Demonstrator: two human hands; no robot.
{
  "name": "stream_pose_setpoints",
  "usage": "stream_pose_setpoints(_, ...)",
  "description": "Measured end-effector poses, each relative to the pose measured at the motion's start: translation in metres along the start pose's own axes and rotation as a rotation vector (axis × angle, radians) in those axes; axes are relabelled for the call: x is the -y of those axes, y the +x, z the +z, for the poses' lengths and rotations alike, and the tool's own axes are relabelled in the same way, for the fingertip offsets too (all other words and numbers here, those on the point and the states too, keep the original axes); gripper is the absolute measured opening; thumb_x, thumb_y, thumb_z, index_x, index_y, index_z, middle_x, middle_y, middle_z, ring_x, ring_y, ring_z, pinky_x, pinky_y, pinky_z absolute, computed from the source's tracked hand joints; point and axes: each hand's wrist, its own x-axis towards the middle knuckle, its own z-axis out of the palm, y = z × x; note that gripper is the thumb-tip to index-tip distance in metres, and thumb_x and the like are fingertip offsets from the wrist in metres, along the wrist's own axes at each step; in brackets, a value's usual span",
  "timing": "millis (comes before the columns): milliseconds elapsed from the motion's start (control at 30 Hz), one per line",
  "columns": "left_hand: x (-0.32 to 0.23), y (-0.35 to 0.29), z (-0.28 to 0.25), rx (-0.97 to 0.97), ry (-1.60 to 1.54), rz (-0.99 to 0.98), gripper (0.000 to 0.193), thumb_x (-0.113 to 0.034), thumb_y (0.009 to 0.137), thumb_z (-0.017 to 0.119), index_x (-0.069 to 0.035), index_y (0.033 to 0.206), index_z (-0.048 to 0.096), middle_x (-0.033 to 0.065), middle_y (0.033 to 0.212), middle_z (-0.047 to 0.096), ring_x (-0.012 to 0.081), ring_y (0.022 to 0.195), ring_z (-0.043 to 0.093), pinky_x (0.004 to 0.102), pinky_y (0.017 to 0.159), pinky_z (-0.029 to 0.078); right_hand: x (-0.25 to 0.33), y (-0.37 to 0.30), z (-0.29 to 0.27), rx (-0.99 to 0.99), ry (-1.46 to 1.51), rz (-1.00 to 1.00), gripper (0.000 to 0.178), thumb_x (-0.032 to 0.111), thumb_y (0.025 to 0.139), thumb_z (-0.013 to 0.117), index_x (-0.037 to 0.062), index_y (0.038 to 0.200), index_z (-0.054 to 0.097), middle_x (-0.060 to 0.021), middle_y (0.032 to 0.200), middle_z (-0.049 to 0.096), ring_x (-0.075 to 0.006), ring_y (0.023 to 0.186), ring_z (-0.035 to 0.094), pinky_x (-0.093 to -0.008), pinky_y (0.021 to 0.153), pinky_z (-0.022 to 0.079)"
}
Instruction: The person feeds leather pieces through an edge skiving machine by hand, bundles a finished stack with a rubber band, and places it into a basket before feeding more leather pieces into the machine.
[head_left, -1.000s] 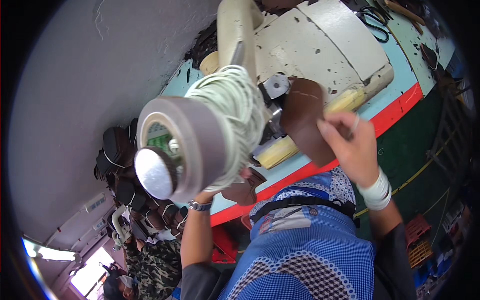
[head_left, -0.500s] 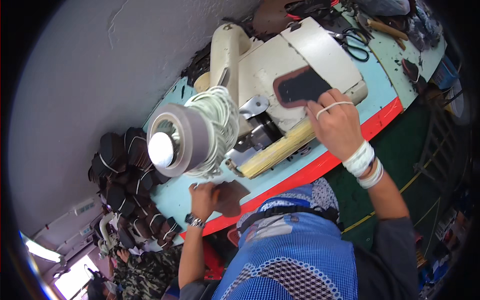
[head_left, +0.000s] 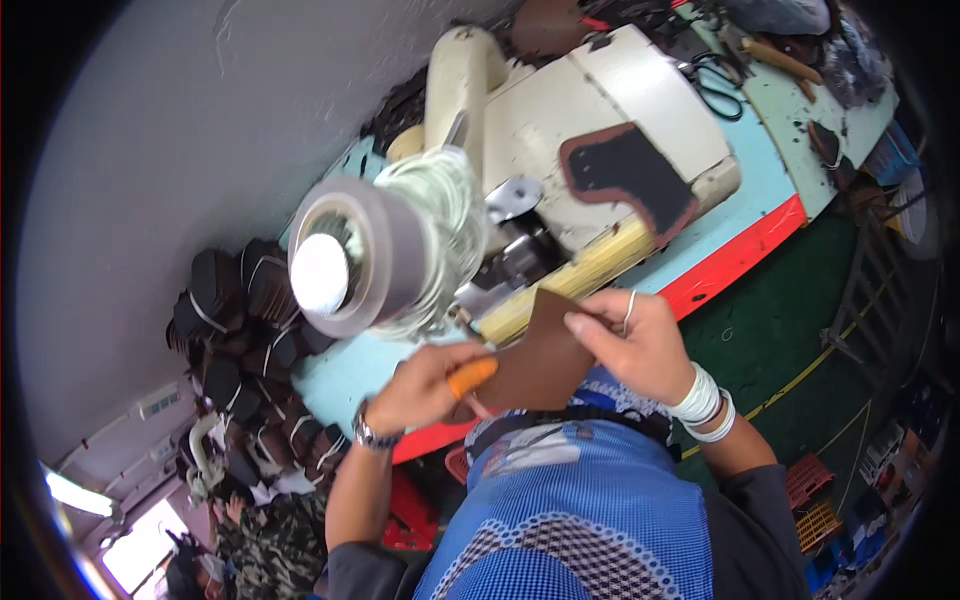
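A flat brown leather piece (head_left: 541, 362) is held up between both hands, in front of the machine's near side. My left hand (head_left: 432, 385), with an orange finger cover and a wristwatch, pinches its left end. At its right edge my right hand (head_left: 638, 345) grips with thumb and fingers; white bands circle that wrist and one finger. Beyond them, a black leather piece with a brown border (head_left: 635, 175) lies on the bed of the cream sewing machine (head_left: 548, 105), reaching over the yellow wrapped bar (head_left: 570, 275).
A tape roll (head_left: 375, 260) and coiled white cord (head_left: 445, 220) stand at the machine's left. Scissors (head_left: 718, 90) lie at the far right of the light-blue table (head_left: 345, 378). Tied leather bundles (head_left: 240, 300) are piled left. A person in camouflage clothing (head_left: 275, 540) is at lower left.
My left hand has lifted the brown leather piece off the table. My right hand has left the black piece, now showing more of its shape, and come down to grip the brown one.
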Motion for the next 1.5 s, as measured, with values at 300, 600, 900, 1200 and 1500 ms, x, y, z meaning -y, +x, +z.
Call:
stream_pose_setpoints(300,0.030,0.028,-0.144,-0.194,0.995,0.000,0.026,-0.016,0.090,0.054,0.006,0.102,0.056,0.0096,0.078,0.063,0.0139,0.061,0.062,0.0242,0.056,0.052,-0.004,0.011,0.069,0.248,1.055,0.714,0.030,0.022,0.091,0.052,-0.0065,0.099,0.054,-0.0208,0.094,0.063,-0.0269,0.080,0.065,-0.0360,0.074,0.055)
stream_pose_setpoints(600,0.022,0.048,-0.034,-0.153,-0.065,0.077,0.025,-0.015,0.088,0.057,0.008,0.096,0.057,0.0134,0.073,0.063,0.0171,0.058,0.064,0.0264,0.054,0.052,0.024,0.041,0.004,-0.133,-0.378,-0.160,0.026,0.016,0.080,0.063,-0.0041,0.067,0.052,-0.0130,0.050,0.048,-0.0141,0.046,0.050,-0.0313,0.045,0.038)
stream_pose_setpoints(900,-0.006,0.018,0.009,-0.012,-0.350,-0.258,0.032,-0.023,0.092,0.052,0.008,0.096,0.054,0.0182,0.074,0.063,0.0259,0.058,0.065,0.0303,0.049,0.056,0.021,-0.029,0.011,-0.029,0.479,0.304,0.014,0.005,0.086,0.052,-0.0071,0.094,0.054,-0.0098,0.079,0.061,-0.0121,0.061,0.061,-0.0240,0.054,0.053)
stream_pose_setpoints(1200,0.018,0.033,-0.004,-0.195,-0.554,0.007,0.030,-0.014,0.093,0.047,0.015,0.099,0.052,0.0196,0.083,0.064,0.0234,0.064,0.067,0.0304,0.055,0.058,0.000,-0.012,0.022,0.094,0.667,0.437,0.019,0.007,0.086,0.053,-0.0084,0.098,0.053,-0.0130,0.083,0.062,-0.0144,0.065,0.063,-0.0246,0.059,0.055)
stream_pose_setpoints(1500,0.005,0.040,-0.009,-0.318,0.107,0.239,0.022,-0.016,0.091,0.053,0.005,0.088,0.061,0.0066,0.074,0.063,0.0091,0.063,0.059,0.0214,0.055,0.047,0.003,-0.015,0.029,0.183,0.854,0.659,0.032,0.018,0.090,0.052,-0.0064,0.110,0.054,-0.0123,0.096,0.062,-0.0175,0.085,0.063,-0.0295,0.073,0.054)
